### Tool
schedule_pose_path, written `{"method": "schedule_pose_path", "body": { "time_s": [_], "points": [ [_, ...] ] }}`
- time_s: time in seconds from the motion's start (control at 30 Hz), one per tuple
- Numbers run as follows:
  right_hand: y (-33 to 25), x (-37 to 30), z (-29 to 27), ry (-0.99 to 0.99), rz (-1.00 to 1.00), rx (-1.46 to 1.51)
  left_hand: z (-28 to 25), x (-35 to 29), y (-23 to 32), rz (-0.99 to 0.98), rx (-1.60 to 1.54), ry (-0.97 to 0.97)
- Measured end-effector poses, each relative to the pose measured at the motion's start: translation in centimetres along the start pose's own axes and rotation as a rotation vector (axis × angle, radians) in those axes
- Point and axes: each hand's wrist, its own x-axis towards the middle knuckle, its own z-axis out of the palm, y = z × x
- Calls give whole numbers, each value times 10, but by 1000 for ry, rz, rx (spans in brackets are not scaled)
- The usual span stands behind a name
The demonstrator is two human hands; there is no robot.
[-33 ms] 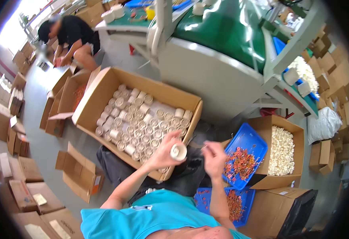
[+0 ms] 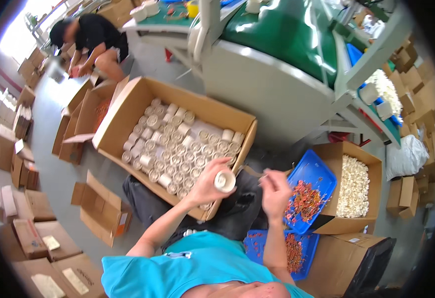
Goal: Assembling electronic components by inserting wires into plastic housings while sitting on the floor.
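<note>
Head view: our left hand (image 2: pixel 207 185) grasps a white cup (image 2: pixel 224 182) round its side, mouth up toward us, just above the near right corner of a big carton (image 2: pixel 205 110) of similar cups (image 2: pixel 170 148). Something pale sits inside the cup; detail too small to read. Our right hand (image 2: pixel 275 193) is apart from it, thumb and fingers drawn together near the upper blue tray (image 2: pixel 318 166) of red-orange bits (image 2: pixel 304 201) (can't tell if anything small is pinched there). To work this well, we'd hold the cup by its wall, fingers off the rim, mouth level and facing us, so the right fingertips get a clear line in. Light pinch, we'd say; squeezing could bend small parts.
</note>
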Motion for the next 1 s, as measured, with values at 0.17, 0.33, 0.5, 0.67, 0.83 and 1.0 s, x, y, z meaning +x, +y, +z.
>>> {"method": "schedule_pose_path", "body": {
  "time_s": [0.17,0.33,0.5,0.67,0.83,1.0],
  "points": [
    [-59,-1,-17,60,-119,242,11,8,1,79,51,242],
    [-55,-16,-3,-28,-222,151,12,7,1,149,115,270],
    [-53,-22,1,-39,-191,132,15,5,2,160,112,277],
    [-52,-20,6,-56,-202,114,14,8,7,158,118,258],
    [-57,-16,7,-83,-306,18,14,9,6,182,94,247],
    [-59,-9,17,-118,-381,-88,14,14,12,237,164,155]
  ]
}}
